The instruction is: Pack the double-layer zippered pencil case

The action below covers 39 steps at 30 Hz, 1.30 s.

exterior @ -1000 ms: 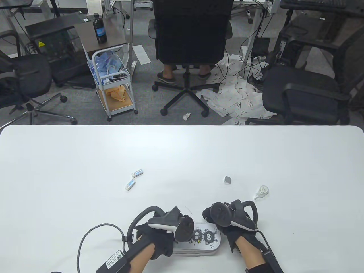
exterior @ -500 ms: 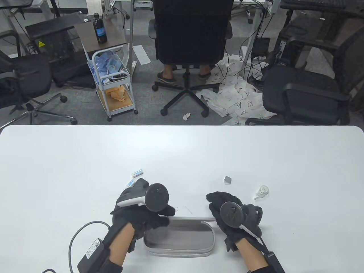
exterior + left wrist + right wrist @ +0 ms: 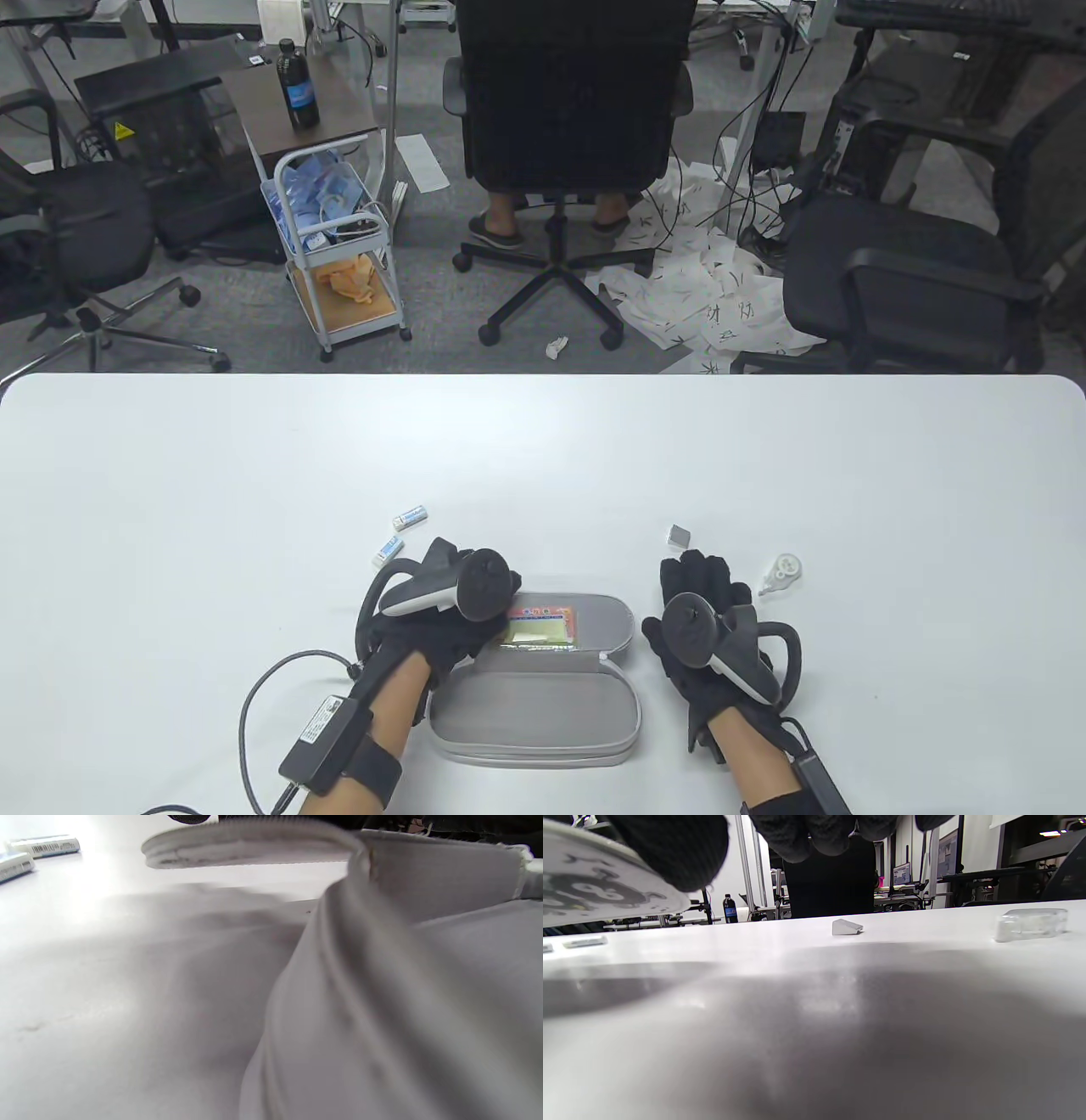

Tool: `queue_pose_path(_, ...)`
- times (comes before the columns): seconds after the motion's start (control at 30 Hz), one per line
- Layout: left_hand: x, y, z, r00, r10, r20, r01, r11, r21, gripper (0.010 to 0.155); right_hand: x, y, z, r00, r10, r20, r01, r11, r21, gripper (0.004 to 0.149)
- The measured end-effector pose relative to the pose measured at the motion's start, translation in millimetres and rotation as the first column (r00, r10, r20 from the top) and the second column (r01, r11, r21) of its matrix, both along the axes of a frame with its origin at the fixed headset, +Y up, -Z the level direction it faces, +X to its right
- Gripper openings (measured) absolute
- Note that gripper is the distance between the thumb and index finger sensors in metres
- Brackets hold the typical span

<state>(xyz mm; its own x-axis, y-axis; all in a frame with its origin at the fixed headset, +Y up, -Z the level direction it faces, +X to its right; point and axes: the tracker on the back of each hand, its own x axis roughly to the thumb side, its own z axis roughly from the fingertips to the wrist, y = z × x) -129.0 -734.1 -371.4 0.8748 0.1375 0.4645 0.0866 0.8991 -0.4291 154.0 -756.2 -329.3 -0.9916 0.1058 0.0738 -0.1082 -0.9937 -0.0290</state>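
The pencil case [image 3: 534,709] lies open near the front edge of the white worktop [image 3: 543,458], its grey tray toward the person and its lid [image 3: 585,624] folded back on the far side, showing a yellow and red card inside. The left hand [image 3: 441,615] rests on the lid's left end, though whether its fingers grip the lid cannot be told, while the right hand [image 3: 704,628] lies just right of the case with fingers spread and holding nothing. Beyond the case to the left lie two erasers [image 3: 399,535]; beyond it to the right lie a small grey block [image 3: 679,536] and a clear correction-tape dispenser [image 3: 780,576].
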Motion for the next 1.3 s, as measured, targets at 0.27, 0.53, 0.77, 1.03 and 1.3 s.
queue_pose_path(0.27,-28.8,42.1,-21.2,0.973,0.165,-0.159,-0.124,0.963,0.241,0.063,-8.9,-0.4,1.2,0.999,0.013,-0.030,-0.012,1.000,0.005,0.072)
queue_pose_path(0.53,-103.4,2.6,-52.4,0.795,-0.007,-0.607,0.187,0.954,0.235,0.059,-3.1,0.5,0.3,1.000,0.000,-0.005,0.000,1.000,0.007,0.070)
queue_pose_path(0.77,-110.9,-29.0,-62.3,0.773,-0.053,-0.633,0.215,0.960,0.182,0.059,2.1,0.3,-1.5,1.000,-0.012,0.009,0.012,1.000,0.000,0.070)
queue_pose_path(1.03,-109.8,-25.5,-57.1,0.795,-0.127,-0.594,0.290,0.938,0.189,0.053,4.2,0.3,-3.0,1.000,0.006,0.007,-0.006,1.000,0.004,0.070)
queue_pose_path(1.3,-105.5,23.4,-12.2,0.904,0.112,-0.413,0.059,0.924,0.379,0.056,2.8,0.7,-2.8,1.000,0.006,-0.002,-0.006,1.000,0.003,0.070)
